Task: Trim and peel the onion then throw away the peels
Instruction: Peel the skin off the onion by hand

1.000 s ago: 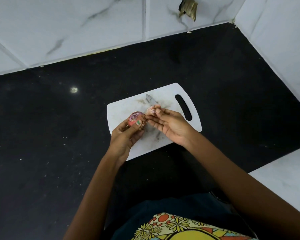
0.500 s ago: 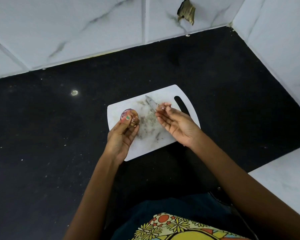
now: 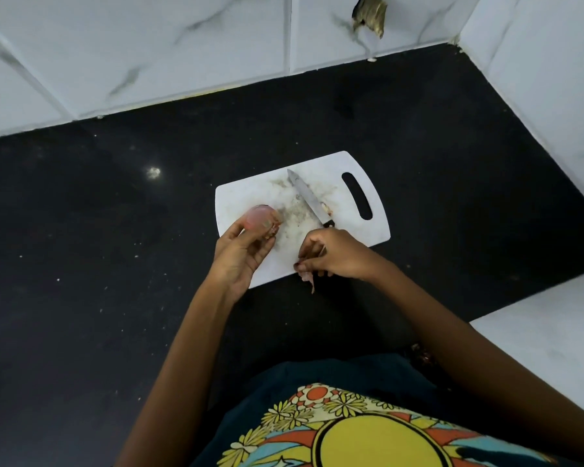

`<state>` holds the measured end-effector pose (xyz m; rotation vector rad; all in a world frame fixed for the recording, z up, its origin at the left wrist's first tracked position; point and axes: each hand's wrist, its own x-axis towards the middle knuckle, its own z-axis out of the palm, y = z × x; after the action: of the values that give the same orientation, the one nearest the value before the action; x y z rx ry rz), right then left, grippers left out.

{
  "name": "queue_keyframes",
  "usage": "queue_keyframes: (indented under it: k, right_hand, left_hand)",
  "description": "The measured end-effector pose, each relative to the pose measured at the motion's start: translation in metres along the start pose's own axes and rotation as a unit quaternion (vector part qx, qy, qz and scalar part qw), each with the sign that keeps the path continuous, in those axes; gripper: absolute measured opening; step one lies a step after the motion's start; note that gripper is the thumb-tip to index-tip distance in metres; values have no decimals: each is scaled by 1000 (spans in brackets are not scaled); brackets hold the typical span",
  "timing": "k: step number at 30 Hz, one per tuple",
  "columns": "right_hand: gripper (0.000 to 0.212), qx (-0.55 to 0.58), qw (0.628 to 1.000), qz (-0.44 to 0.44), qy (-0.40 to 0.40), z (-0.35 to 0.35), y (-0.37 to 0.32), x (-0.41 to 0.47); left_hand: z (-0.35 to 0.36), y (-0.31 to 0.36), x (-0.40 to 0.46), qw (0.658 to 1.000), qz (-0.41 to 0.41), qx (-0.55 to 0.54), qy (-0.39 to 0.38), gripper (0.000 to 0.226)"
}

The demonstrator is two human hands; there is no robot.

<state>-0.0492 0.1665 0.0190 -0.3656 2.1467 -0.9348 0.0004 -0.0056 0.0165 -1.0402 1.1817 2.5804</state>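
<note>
Two hands share the work: the left hand (image 3: 240, 254) cups the onion (image 3: 262, 219) in curled fingers above the cutting board's (image 3: 368, 227) left edge, while the right hand (image 3: 331, 252) pinches a strip of peel (image 3: 307, 276) at the near edge. Best to keep gathering scraps (one lies beside the knife (image 3: 309, 198)) before binning.

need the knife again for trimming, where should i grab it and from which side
Grip the black handle, the end nearest the right hand. The knife lies flat on the cutting board, blade tip pointing away, so come from the near side, fingers curling over the handle, clear of the blade.
</note>
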Motion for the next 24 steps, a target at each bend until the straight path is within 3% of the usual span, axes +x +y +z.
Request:
queue_keyframes:
  k: [4, 7, 12, 17, 19, 24]
  right_hand:
    - [32, -15, 1000, -4, 23, 3, 4, -7]
    - [25, -30, 996, -34, 72, 5, 8, -13]
    - [7, 99, 978, -56, 175, 5, 6, -21]
    - [17, 216, 962, -60, 158, 3, -1, -30]
    - [23, 230, 959, -60, 155, 3, -3, -34]
    - [28, 221, 956, -48, 185, 4, 4, -41]
  left_hand:
    - [-3, -6, -8, 1000, -6, -7, 6, 45]
    - [-4, -12, -14, 1000, -10, -2, 5, 45]
    - [-2, -21, -21, 1000, -9, 16, -23, 46]
    - [6, -27, -27, 997, -22, 52, -58, 50]
    - [7, -30, -29, 995, -18, 74, -66, 42]
    - [6, -32, -33, 980, 1, 164, -110, 51]
